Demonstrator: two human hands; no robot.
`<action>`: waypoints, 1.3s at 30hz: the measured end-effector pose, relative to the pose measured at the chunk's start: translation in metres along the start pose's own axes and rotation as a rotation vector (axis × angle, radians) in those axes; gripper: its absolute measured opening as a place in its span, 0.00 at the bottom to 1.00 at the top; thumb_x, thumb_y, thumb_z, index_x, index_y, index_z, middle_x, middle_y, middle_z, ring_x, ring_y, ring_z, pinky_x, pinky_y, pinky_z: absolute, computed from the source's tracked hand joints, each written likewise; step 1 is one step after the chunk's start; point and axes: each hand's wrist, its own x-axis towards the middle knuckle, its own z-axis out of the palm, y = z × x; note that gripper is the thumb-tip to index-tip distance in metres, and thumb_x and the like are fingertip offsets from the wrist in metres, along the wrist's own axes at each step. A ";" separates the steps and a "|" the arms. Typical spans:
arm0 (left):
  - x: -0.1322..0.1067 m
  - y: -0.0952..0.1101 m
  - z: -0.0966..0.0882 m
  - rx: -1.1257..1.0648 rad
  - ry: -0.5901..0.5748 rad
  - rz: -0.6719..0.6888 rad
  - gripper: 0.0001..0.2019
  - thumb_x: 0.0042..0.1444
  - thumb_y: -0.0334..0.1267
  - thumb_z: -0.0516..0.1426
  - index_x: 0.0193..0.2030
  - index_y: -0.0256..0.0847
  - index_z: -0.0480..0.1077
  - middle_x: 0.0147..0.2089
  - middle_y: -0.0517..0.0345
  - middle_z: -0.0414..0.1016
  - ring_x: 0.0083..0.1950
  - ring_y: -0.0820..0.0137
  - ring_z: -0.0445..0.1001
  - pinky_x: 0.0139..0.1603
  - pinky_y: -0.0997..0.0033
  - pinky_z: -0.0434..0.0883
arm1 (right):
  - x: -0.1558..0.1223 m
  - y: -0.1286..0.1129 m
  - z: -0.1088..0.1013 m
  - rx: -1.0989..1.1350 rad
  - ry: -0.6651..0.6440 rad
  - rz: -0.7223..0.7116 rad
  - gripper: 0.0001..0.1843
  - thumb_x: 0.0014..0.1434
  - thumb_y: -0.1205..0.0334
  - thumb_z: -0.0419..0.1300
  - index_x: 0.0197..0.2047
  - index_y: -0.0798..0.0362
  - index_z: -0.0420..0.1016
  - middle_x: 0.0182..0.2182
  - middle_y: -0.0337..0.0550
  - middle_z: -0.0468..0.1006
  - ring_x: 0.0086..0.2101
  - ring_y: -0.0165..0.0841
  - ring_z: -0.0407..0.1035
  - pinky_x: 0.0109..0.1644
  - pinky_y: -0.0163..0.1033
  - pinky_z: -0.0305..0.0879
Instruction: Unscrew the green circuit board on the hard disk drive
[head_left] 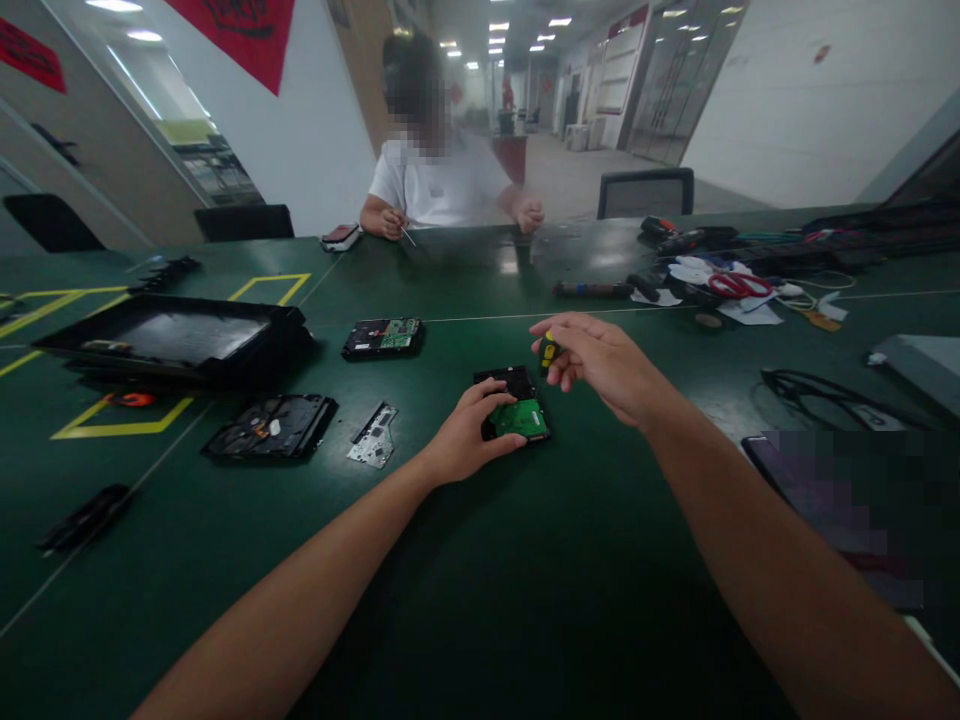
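Observation:
A hard drive [531, 419] lies on the green table with its green circuit board facing up. My left hand [469, 428] grips it from the left, with fingers over its top and the thumb along the near edge. In my right hand [592, 360] is a screwdriver [550, 350] with a yellow and black handle, held close to the drive's far right corner. The screwdriver's shaft and tip are too small to make out. To the left of the drive, a loose circuit board [373, 436] lies flat, and a second hard drive [383, 338] rests farther back.
An opened black disc-drive-like unit [271, 428] and a large black casing [180, 335] occupy the left. Tools, cables and red-handled pliers [739, 286] crowd the back right. A black cable [825, 395] lies right. Across the table sits a person [442, 185] holding a thin tool.

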 end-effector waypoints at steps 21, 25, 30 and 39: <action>0.000 0.001 -0.001 -0.004 -0.001 -0.001 0.28 0.62 0.51 0.68 0.67 0.48 0.71 0.75 0.45 0.64 0.80 0.50 0.58 0.80 0.41 0.59 | 0.000 0.001 -0.001 -0.059 0.047 -0.042 0.10 0.70 0.56 0.61 0.43 0.51 0.81 0.44 0.46 0.83 0.24 0.25 0.69 0.21 0.31 0.59; 0.000 0.000 0.000 -0.003 0.006 -0.001 0.28 0.62 0.51 0.68 0.66 0.49 0.72 0.75 0.46 0.64 0.80 0.50 0.58 0.80 0.41 0.59 | 0.000 0.000 -0.001 0.008 0.039 -0.008 0.11 0.69 0.56 0.60 0.44 0.52 0.82 0.42 0.47 0.83 0.25 0.27 0.70 0.23 0.32 0.62; 0.000 -0.002 0.001 -0.001 0.010 0.006 0.28 0.61 0.51 0.68 0.66 0.49 0.72 0.75 0.46 0.64 0.80 0.49 0.58 0.80 0.41 0.59 | 0.000 -0.001 -0.003 -0.081 0.066 -0.028 0.09 0.68 0.56 0.63 0.44 0.50 0.83 0.33 0.43 0.80 0.24 0.27 0.68 0.23 0.32 0.60; 0.000 0.000 0.000 -0.012 0.003 -0.001 0.28 0.62 0.51 0.68 0.66 0.48 0.71 0.76 0.45 0.63 0.80 0.50 0.58 0.80 0.42 0.59 | -0.001 0.000 -0.002 -0.090 0.088 -0.010 0.10 0.65 0.55 0.68 0.37 0.51 0.76 0.26 0.38 0.76 0.23 0.28 0.67 0.23 0.32 0.60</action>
